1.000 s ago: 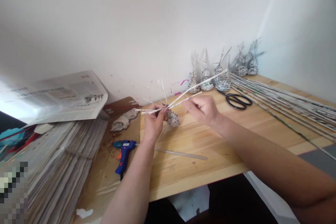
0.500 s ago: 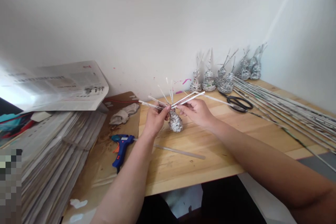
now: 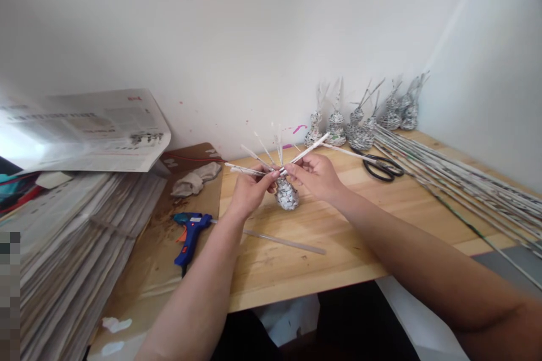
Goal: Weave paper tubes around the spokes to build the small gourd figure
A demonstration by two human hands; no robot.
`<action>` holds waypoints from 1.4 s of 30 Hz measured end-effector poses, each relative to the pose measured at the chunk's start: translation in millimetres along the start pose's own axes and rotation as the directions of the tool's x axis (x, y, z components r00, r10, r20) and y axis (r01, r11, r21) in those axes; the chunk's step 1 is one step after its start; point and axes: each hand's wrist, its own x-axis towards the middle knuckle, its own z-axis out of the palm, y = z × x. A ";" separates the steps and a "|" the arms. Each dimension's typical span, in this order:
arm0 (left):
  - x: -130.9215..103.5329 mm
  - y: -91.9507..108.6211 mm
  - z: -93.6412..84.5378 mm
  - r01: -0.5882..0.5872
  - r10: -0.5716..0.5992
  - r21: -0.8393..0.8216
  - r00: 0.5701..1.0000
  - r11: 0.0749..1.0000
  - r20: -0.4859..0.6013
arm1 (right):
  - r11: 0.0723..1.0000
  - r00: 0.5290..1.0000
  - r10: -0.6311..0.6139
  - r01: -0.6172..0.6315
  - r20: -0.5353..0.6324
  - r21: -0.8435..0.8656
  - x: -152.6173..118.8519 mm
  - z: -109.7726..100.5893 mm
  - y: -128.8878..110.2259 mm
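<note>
A small woven paper gourd (image 3: 287,194) hangs between my hands above the wooden table, its rolled-paper strips fanning out from the neck. My left hand (image 3: 253,187) pinches the gourd's neck and the strip bases, thumb on top. On the other side, my right hand (image 3: 315,175) is closed on a white paper strip (image 3: 313,147) that slants up to the right. The fingertips of both hands nearly meet over the neck, and they hide part of the weave there.
Several similar woven gourds (image 3: 336,127) stand against the wall at the back right. Black scissors (image 3: 383,167) and long paper rolls (image 3: 449,180) lie at right. A blue glue gun (image 3: 191,240), a glove-like cloth (image 3: 196,179) and stacked newspapers (image 3: 84,254) are at left. A glue stick (image 3: 288,242) lies nearer me.
My right hand has turned the strip to a steeper upward slant, and the fingertips have come closer together at the neck. The whole view has shifted slightly.
</note>
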 end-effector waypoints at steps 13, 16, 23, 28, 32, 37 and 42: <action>-4.1 13.5 8.2 0.006 -0.005 0.090 1.000 0.996 -0.012 | 0.997 0.999 -0.007 0.011 -0.043 0.077 2.5 -0.6 -2.7; -5.1 14.9 9.9 -0.025 0.026 0.160 1.000 0.987 -0.001 | 0.997 0.993 -0.045 0.052 -0.113 0.059 0.7 2.7 -4.0; -9.4 21.8 11.0 -0.081 0.070 0.331 0.997 0.940 0.045 | 0.969 0.942 -0.230 0.199 -0.243 -0.144 -9.5 10.5 -9.7; -10.4 25.6 14.2 -0.064 0.064 0.290 0.998 0.955 0.009 | 0.940 0.935 -0.279 0.219 -0.219 -0.262 -15.7 9.1 -11.7; -10.0 26.4 13.4 -0.044 0.059 0.305 0.998 0.951 -0.040 | 0.836 0.897 -0.425 0.336 -0.125 -0.434 -17.6 5.2 -18.1; -10.3 27.7 13.2 -0.059 0.067 0.341 0.998 0.938 -0.013 | 0.711 0.827 -0.562 0.477 -0.011 -0.517 -18.5 4.7 -23.9; -12.1 26.0 15.0 -0.076 0.087 0.369 0.996 0.926 -0.012 | 0.731 0.813 -0.580 0.498 -0.040 -0.467 -19.1 5.9 -21.6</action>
